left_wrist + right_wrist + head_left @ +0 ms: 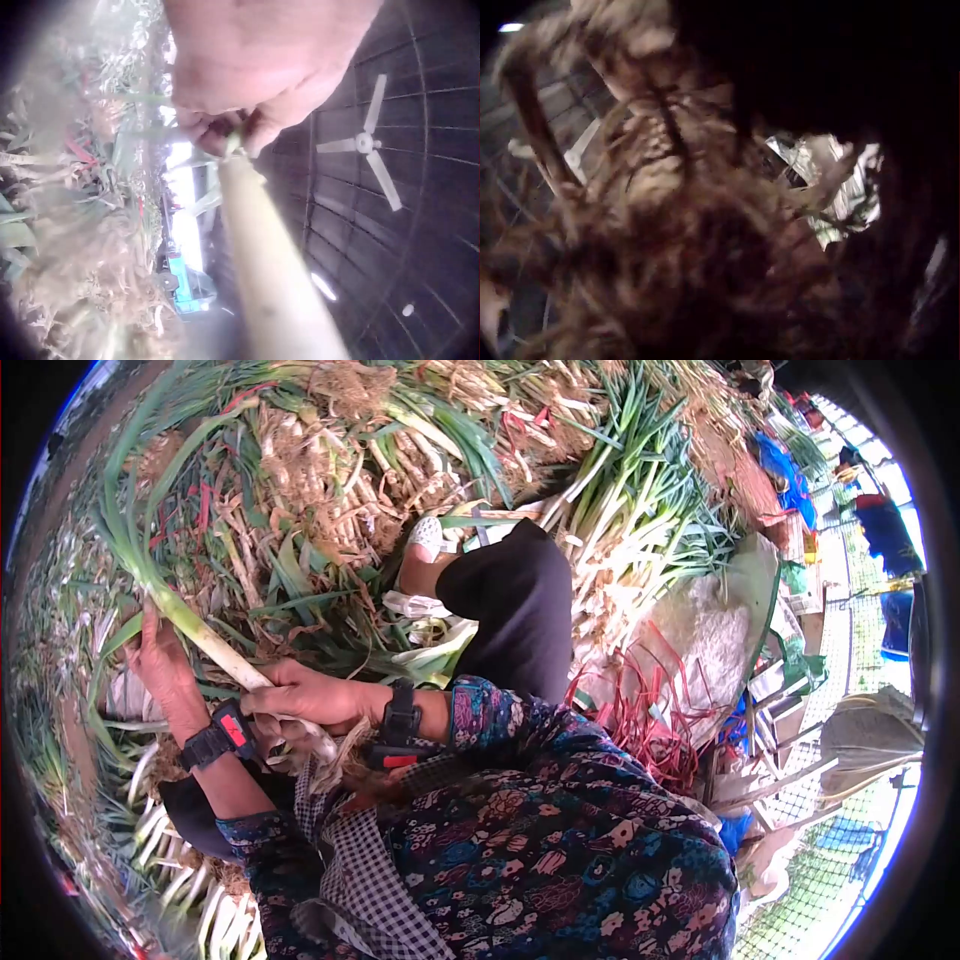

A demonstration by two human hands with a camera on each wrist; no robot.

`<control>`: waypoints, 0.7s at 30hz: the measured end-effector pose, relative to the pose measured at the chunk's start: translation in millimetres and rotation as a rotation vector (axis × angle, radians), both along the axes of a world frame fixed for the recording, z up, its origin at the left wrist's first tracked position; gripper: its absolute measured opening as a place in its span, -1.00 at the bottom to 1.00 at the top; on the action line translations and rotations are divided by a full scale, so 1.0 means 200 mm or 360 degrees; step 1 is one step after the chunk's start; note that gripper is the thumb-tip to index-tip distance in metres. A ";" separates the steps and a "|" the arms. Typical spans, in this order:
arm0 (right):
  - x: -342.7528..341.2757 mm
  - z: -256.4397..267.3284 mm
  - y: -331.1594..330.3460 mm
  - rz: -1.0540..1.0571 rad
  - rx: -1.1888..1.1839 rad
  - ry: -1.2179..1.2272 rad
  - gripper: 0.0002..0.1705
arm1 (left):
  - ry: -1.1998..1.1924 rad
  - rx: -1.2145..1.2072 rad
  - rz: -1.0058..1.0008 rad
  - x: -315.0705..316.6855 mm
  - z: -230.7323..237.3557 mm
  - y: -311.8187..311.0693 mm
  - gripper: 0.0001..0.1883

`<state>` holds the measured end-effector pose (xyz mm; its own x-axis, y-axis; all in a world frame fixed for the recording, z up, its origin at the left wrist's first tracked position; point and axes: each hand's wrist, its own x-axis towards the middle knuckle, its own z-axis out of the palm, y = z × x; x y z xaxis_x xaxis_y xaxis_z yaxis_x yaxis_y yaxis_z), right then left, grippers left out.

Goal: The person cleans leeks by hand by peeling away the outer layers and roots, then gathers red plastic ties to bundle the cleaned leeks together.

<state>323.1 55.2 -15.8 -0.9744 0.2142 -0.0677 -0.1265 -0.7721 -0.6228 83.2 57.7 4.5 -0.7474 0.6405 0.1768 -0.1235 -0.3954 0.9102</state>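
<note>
one leek [215, 644] is slanting to the left of the knee [520, 575], and two hands are holding it up. the left hand [165, 660] is curling its fingers narrowly in where the white stalk is turning green, while the right hand [320, 695] is wrapping its fingers round the lower stalk. from where i'm standing, the cleaning is looking partway along: the middle of the stalk is already showing bare and smooth, but dry skin [305, 738] and shaggy roots [350, 755] are hanging about the lower end, so some stripping is probably remaining. up and to the right of the knee, a sheaf of neater leeks [640, 510] is lying with pale stalks lined up, apparently done; beyond the knee and to its left, a rough pile [330, 490] is sprawling, brown and rooty, seemingly waiting. the leek itself is looking long and fairly straight, creamy along the shaft and deepening to green, its leaves arching away from the knee; close up, the root end is coming through too dark and blurred for judging properly.
</note>
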 end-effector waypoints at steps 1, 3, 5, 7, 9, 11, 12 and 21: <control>0.02 0.03 0.02 -0.0308 0.0556 -0.0239 -0.74 | 0.0051 -0.0067 0.0042 -0.10 -0.10 0.02 -0.74; -0.07 -0.18 0.05 -0.0685 0.1077 -0.0312 -0.72 | 0.0017 -0.0051 -0.0017 0.00 -0.10 0.04 -0.73; -0.06 -0.19 0.04 -0.0972 0.1544 -0.0413 -0.71 | 0.0040 -0.0009 -0.0040 0.14 -0.05 0.03 -0.68; -0.07 -0.25 0.01 -0.0994 0.1529 -0.0426 -0.69 | 0.0324 -0.0219 0.0106 0.28 0.00 0.07 -0.65; -0.05 -0.26 -0.03 -0.1040 0.1506 -0.0452 -0.66 | 0.0778 -0.0371 0.0394 0.25 -0.09 0.13 -0.58; -0.05 -0.24 -0.06 -0.1062 0.1529 -0.0505 -0.65 | 0.0521 -0.0371 0.0394 0.19 -0.18 0.13 -0.61; -0.04 -0.24 -0.06 -0.1067 0.1555 -0.0556 -0.65 | 0.0257 -0.0376 0.0408 0.19 -0.21 0.12 -0.63; 0.01 -0.29 -0.05 -0.0878 0.1900 -0.0820 -0.61 | 0.0278 -0.0501 0.0055 0.22 -0.18 0.07 -0.76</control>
<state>326.1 44.2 -74.7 -0.6701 0.7348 0.1051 0.2042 0.3186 -0.9256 126.3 71.5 -30.9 -0.7454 0.6588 0.1018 0.0529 -0.0938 0.9942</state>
